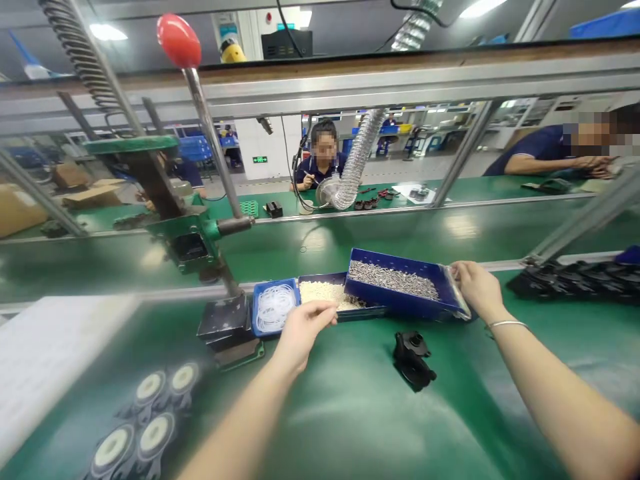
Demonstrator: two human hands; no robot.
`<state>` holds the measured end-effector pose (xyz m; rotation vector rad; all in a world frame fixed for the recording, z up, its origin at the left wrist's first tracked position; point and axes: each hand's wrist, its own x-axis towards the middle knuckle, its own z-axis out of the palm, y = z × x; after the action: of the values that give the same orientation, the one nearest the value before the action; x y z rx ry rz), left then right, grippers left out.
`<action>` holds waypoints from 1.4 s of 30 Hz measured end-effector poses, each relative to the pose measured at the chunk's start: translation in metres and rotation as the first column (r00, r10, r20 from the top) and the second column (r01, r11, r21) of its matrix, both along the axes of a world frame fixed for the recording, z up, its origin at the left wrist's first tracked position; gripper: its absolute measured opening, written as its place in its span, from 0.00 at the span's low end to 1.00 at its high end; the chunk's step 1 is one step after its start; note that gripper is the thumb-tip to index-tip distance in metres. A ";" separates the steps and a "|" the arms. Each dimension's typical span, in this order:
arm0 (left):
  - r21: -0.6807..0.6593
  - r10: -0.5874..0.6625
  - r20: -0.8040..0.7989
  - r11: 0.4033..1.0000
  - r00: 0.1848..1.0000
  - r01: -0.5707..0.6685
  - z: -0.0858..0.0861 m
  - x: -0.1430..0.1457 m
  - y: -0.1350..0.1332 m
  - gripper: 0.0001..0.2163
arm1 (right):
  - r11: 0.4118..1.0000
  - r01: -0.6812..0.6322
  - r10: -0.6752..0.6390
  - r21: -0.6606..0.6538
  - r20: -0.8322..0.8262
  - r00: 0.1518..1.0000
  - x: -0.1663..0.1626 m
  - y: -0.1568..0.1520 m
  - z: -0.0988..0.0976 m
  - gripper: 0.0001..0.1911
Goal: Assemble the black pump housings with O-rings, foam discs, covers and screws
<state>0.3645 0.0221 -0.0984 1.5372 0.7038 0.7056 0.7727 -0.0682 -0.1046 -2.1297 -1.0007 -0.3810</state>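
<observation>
My right hand (479, 288) grips the near-right end of a blue bin (400, 301) full of small metal pins (393, 279). That bin sits tilted, its left part over a second bin (325, 276) of small cream-coloured pieces (323, 293). In front of the cream pieces is my left hand (306, 330), thumb and fingers pressed together; whatever may be between them is hidden. Just left of it, a small blue tray (256, 313) contains white rings (275, 308). Below the pin bin, a black moulded part (414, 360) lies on the green bench.
A green lever press (190, 233) with a red knob (179, 41) stands at left. Several black parts with cream discs (156, 433) lie front left, near a white sheet (55, 360). More black parts (575, 283) line the right. Co-workers (323, 160) sit beyond the metal frame.
</observation>
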 end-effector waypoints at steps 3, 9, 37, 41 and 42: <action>-0.292 -0.023 0.123 0.955 0.992 0.058 -0.010 -0.036 -0.029 0.17 | 0.948 0.161 -0.119 0.275 -0.165 0.979 -0.015 -0.008 0.011 0.28; -0.727 0.139 0.342 0.666 0.929 0.167 -0.030 -0.075 -0.054 0.14 | 0.873 -0.088 0.244 0.480 -0.272 0.931 -0.116 -0.022 0.048 0.22; -0.736 0.240 0.317 0.672 0.917 0.078 -0.028 -0.128 -0.068 0.10 | 0.524 -0.751 0.556 0.402 -0.830 -0.056 -0.369 -0.041 0.007 0.20; -0.777 0.279 0.353 0.619 0.893 0.114 -0.029 -0.129 -0.069 0.10 | 0.561 -0.785 0.499 0.260 -0.864 0.071 -0.377 -0.045 0.006 0.22; -0.786 0.286 0.360 0.606 0.888 0.123 -0.030 -0.128 -0.069 0.10 | 0.569 -0.786 0.491 0.243 -0.866 0.088 -0.378 -0.046 0.005 0.21</action>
<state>0.2362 -0.0473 -0.1286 0.4633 0.6026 0.6527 0.3942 -0.1144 -0.0993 -1.4020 -1.2090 1.3480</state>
